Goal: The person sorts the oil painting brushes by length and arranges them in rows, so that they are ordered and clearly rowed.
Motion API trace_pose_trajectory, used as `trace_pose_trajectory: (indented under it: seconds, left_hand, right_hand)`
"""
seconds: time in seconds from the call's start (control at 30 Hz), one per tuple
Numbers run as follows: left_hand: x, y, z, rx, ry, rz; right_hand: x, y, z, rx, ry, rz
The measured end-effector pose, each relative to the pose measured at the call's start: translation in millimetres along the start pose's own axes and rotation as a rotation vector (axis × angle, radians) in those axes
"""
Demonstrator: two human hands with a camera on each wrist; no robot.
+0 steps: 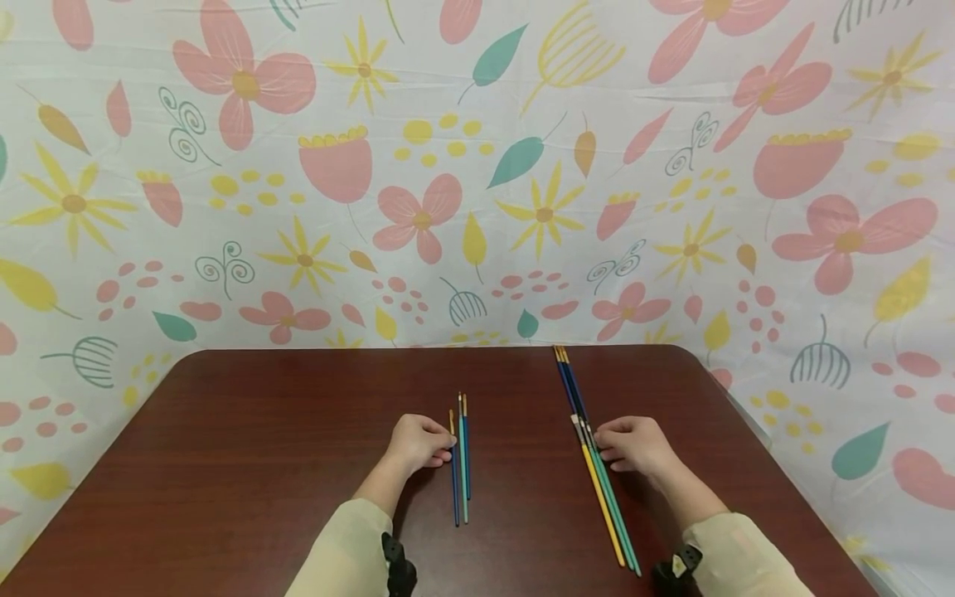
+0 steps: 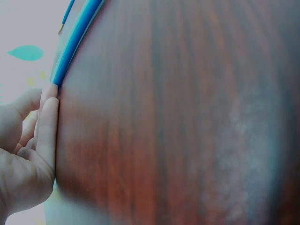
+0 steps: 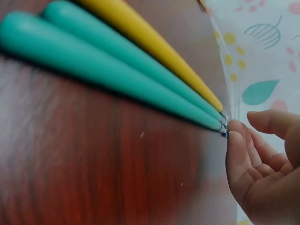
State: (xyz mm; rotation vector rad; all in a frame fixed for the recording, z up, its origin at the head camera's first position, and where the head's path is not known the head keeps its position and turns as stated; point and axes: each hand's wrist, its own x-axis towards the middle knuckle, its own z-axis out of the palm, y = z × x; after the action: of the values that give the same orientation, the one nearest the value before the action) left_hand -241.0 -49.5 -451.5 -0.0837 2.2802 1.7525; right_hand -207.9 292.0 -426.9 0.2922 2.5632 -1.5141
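My left hand [image 1: 424, 442] pinches a dark blue brush [image 1: 455, 489] near its upper end; the brush lies on the table, left of a light blue brush [image 1: 463, 473] and another blue brush [image 1: 467, 464]. In the left wrist view, the fingertips of that hand [image 2: 33, 136] meet the end of a blue handle [image 2: 77, 37]. On the right, my right hand [image 1: 637, 444] touches the metal end of a teal brush [image 1: 619, 518], its thumb apart from its bent fingers in the right wrist view. A yellow brush [image 1: 603, 502] lies alongside two teal ones.
Several dark blue brushes [image 1: 570, 381] lie beyond the teal and yellow ones, reaching the far edge of the brown table [image 1: 261, 464]. A floral-patterned cloth [image 1: 477, 166] hangs behind the table and stands along its sides.
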Motion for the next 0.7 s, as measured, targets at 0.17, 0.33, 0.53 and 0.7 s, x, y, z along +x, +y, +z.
trace_pose_trajectory:
  seconds: [0.17, 0.33, 0.53, 0.7]
  left_hand:
    - [-0.6, 1.1, 0.1, 0.009, -0.001, -0.001]
    - [1.3, -1.0, 0.1, 0.023, 0.004, -0.005]
    - [2.1, -1.9, 0.3, 0.023, -0.002, -0.007]
    - [3.5, -2.0, 0.0, 0.023, -0.001, -0.008]
  right_hand:
    - [2.1, -5.1, 3.4, 0.064, -0.007, -0.006]
    - [6.0, -9.3, 8.8, 0.144, -0.030, -0.027]
    - [8.9, -15.5, 16.0, 0.222, -0.061, -0.031]
    - [8.8, -22.5, 23.8, 0.278, -0.096, -0.039]
